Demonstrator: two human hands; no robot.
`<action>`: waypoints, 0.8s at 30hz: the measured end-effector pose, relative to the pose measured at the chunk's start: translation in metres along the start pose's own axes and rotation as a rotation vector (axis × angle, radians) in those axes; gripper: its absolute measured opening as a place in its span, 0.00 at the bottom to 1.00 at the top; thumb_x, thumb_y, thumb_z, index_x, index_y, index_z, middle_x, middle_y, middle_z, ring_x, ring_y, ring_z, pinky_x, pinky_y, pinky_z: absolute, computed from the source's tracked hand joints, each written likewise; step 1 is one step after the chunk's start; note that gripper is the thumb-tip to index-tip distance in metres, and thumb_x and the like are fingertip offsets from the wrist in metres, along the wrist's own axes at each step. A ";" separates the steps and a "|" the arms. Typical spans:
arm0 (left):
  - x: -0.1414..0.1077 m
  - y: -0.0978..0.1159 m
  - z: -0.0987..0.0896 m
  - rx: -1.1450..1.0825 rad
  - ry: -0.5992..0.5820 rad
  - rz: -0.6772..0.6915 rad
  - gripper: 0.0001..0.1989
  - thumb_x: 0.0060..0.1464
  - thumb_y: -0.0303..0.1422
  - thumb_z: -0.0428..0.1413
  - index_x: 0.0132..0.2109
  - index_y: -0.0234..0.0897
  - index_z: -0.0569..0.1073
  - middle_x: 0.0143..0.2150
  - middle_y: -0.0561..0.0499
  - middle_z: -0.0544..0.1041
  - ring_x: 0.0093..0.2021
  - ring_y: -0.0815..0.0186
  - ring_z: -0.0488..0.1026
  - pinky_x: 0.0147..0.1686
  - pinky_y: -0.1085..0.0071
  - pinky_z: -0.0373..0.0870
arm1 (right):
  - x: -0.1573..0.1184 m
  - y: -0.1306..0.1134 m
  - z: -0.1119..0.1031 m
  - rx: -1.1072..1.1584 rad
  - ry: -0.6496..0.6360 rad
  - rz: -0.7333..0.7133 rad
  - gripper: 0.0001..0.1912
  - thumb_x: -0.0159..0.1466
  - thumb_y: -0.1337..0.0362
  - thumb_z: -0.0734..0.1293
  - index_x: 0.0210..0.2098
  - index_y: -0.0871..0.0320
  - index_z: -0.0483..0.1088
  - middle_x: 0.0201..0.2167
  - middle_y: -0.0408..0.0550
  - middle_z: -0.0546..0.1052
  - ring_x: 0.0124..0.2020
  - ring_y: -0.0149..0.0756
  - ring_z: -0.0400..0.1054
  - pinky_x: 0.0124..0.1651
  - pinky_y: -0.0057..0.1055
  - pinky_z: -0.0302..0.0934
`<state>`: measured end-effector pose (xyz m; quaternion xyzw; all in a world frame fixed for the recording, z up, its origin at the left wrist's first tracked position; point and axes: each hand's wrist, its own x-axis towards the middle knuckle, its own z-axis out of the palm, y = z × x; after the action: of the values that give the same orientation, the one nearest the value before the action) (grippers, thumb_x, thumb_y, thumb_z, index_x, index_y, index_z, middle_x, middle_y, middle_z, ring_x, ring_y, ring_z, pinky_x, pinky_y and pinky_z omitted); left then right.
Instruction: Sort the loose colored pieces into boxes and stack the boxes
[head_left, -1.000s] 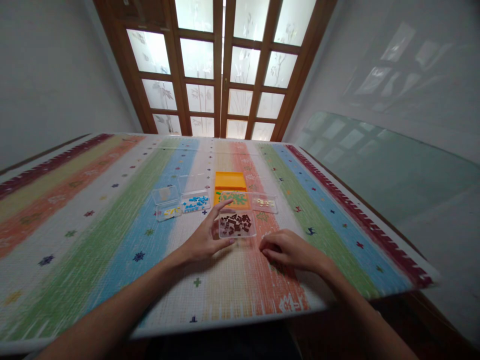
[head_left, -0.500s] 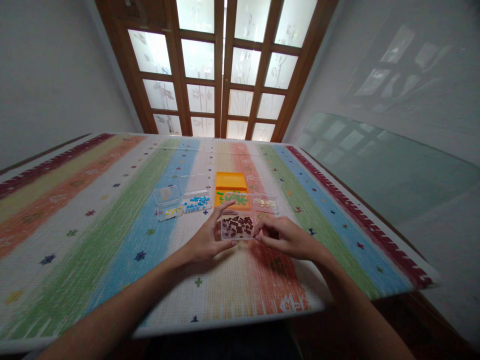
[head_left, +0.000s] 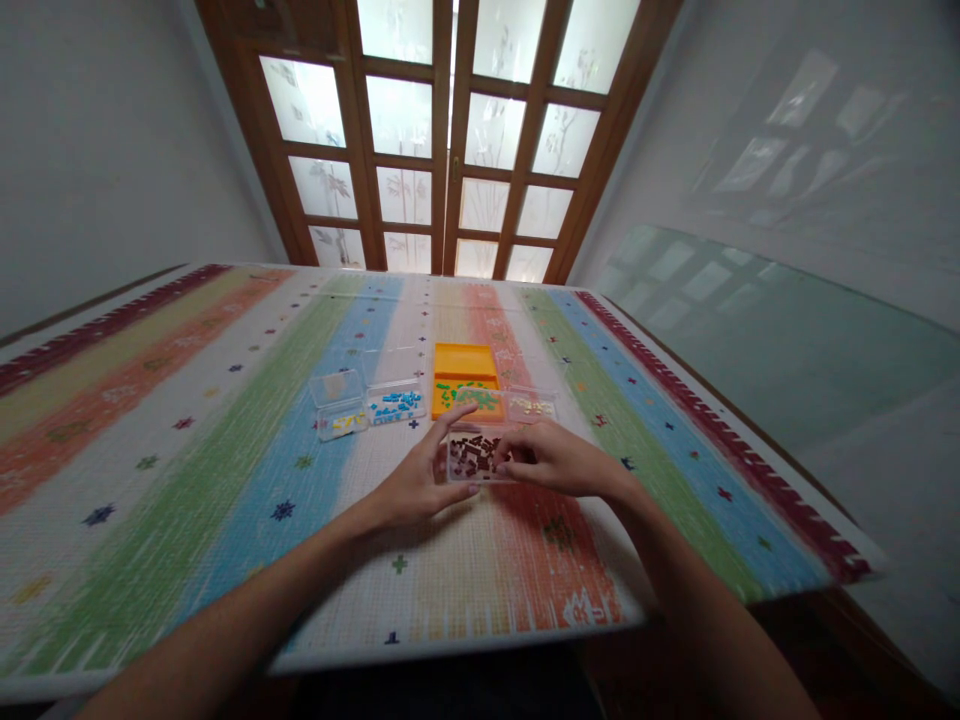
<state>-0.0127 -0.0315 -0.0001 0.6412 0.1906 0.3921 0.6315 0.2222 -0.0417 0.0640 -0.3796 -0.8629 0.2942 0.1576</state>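
Note:
A clear plastic box holds many small dark brown bricks. My left hand grips this box at its left side, thumb along the near edge and fingers at the far edge. Over the box's right part is my right hand, its fingertips pinched together down among the brown bricks. Whatever lies between those fingertips is too small or hidden to make out. The box's clear lid stands open behind it, in front of an orange box with green pieces.
Left of the orange box are a clear box with blue pieces and a smaller one with yellow pieces. On the right, pale pieces sit in another clear box. A striped cloth covers the table.
My right hand has shifted left and slightly up, from the right edge of the brown-brick box to over the bricks. My left hand keeps its hold.

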 end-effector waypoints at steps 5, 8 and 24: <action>0.001 0.000 0.000 -0.021 -0.023 0.004 0.44 0.51 0.25 0.67 0.70 0.50 0.57 0.61 0.43 0.70 0.57 0.55 0.74 0.61 0.48 0.69 | 0.003 -0.003 -0.002 0.014 -0.014 0.006 0.06 0.66 0.69 0.66 0.33 0.61 0.74 0.30 0.44 0.76 0.29 0.29 0.64 0.33 0.26 0.53; 0.001 0.002 0.000 -0.031 -0.022 0.000 0.44 0.51 0.25 0.67 0.69 0.51 0.57 0.61 0.43 0.70 0.57 0.55 0.74 0.61 0.49 0.69 | 0.005 -0.004 0.000 -0.029 -0.020 0.003 0.06 0.65 0.70 0.66 0.33 0.61 0.75 0.28 0.42 0.75 0.27 0.29 0.63 0.33 0.25 0.53; 0.001 0.000 0.000 -0.094 -0.017 -0.019 0.45 0.50 0.26 0.69 0.69 0.53 0.57 0.61 0.43 0.70 0.56 0.54 0.76 0.60 0.47 0.72 | 0.002 -0.005 -0.001 -0.027 0.084 -0.006 0.07 0.63 0.72 0.67 0.33 0.61 0.77 0.25 0.41 0.74 0.27 0.28 0.64 0.32 0.25 0.52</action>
<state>-0.0118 -0.0306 0.0006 0.6125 0.1724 0.3892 0.6661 0.2182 -0.0426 0.0683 -0.3910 -0.8606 0.2656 0.1897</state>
